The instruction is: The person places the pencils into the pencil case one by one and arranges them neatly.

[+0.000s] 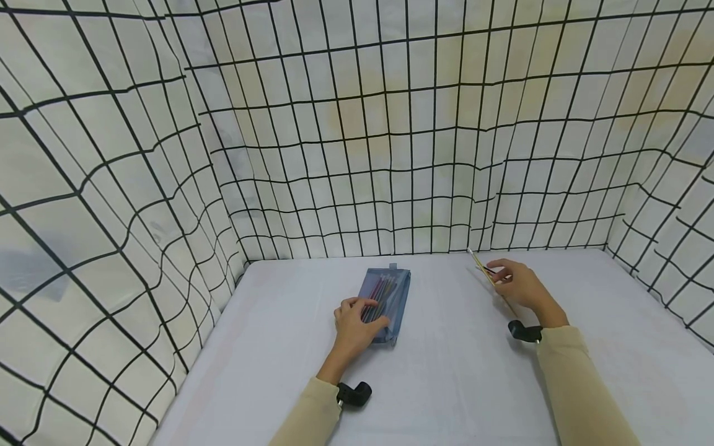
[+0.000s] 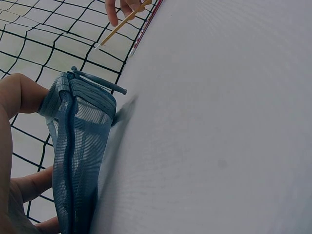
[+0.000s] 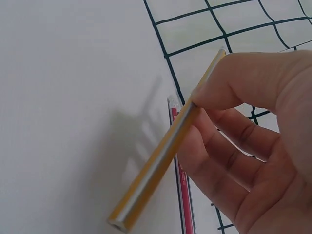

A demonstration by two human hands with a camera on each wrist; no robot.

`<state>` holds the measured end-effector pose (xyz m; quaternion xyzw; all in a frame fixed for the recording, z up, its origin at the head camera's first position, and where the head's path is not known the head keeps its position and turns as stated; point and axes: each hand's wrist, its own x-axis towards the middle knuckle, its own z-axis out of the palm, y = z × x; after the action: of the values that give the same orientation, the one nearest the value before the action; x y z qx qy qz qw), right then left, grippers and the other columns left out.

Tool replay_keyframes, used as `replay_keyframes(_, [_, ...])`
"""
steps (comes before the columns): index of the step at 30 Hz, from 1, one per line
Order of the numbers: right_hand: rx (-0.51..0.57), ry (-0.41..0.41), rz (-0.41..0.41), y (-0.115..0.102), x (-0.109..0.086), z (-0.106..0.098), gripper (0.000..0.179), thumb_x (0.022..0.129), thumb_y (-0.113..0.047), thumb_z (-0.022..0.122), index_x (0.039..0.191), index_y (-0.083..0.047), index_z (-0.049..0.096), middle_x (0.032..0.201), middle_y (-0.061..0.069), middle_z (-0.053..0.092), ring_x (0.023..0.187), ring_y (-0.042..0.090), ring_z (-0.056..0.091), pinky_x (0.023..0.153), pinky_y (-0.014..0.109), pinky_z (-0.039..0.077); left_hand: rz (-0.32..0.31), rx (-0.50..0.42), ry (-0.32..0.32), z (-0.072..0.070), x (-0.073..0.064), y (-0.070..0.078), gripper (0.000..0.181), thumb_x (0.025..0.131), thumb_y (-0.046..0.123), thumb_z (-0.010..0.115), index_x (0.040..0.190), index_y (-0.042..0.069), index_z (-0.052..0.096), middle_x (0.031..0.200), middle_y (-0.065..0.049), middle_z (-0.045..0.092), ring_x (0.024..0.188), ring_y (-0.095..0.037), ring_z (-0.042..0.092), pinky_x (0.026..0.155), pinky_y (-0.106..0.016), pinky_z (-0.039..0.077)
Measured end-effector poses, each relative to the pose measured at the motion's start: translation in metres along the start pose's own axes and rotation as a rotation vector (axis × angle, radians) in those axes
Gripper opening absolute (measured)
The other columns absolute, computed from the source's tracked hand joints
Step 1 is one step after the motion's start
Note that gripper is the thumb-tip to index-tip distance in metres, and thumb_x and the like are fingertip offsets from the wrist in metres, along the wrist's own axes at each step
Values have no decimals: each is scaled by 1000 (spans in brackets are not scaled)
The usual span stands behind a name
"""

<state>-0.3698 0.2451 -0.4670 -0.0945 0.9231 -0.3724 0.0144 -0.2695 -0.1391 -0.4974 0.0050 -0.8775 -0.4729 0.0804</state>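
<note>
Slim sticks [image 1: 382,290] lay inside the flat blue mesh pouch [image 1: 398,303], clasped by the curled left-hand grip [image 1: 354,323] near the tabletop's [image 1: 446,371] far edge; outside remained a red pencil [image 3: 185,207] and, pinched by the right-hand grip [image 1: 523,288], a yellow, silver-striped pencil [image 3: 157,169].

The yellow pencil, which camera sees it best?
Right wrist view: the yellow pencil is big and close there. The head view shows it small and thin; the left wrist shows just part, near the top.
</note>
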Motion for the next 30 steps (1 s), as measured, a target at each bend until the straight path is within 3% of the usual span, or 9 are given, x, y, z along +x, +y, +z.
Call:
replay_keyframes(12, [204, -37, 15, -9, -2, 3, 55, 94, -3, 61, 147, -2, 47, 123, 27, 59, 96, 28, 66, 79, 39, 61, -3, 9, 0, 0, 1, 0, 48, 79, 40, 76, 122, 18, 70, 148, -17, 42, 136, -38, 30, 105, -64, 36])
replay_keyframes(20, [263, -63, 25, -15, -2, 6, 56, 95, -2, 61, 149, 2, 43, 122, 29, 57, 95, 27, 66, 80, 37, 62, 1, 10, -1, 0, 1, 0, 48, 79, 40, 76, 122, 18, 70, 148, -17, 42, 136, -38, 31, 105, -64, 36])
replay_keyframes(30, [339, -82, 68, -18, 0, 12, 59, 93, 0, 63, 148, 3, 42, 118, 22, 58, 91, 22, 66, 80, 38, 62, 4, 14, -1, 0, 1, 0, 48, 79, 40, 76, 122, 18, 70, 148, -17, 42, 136, -38, 31, 105, -64, 35])
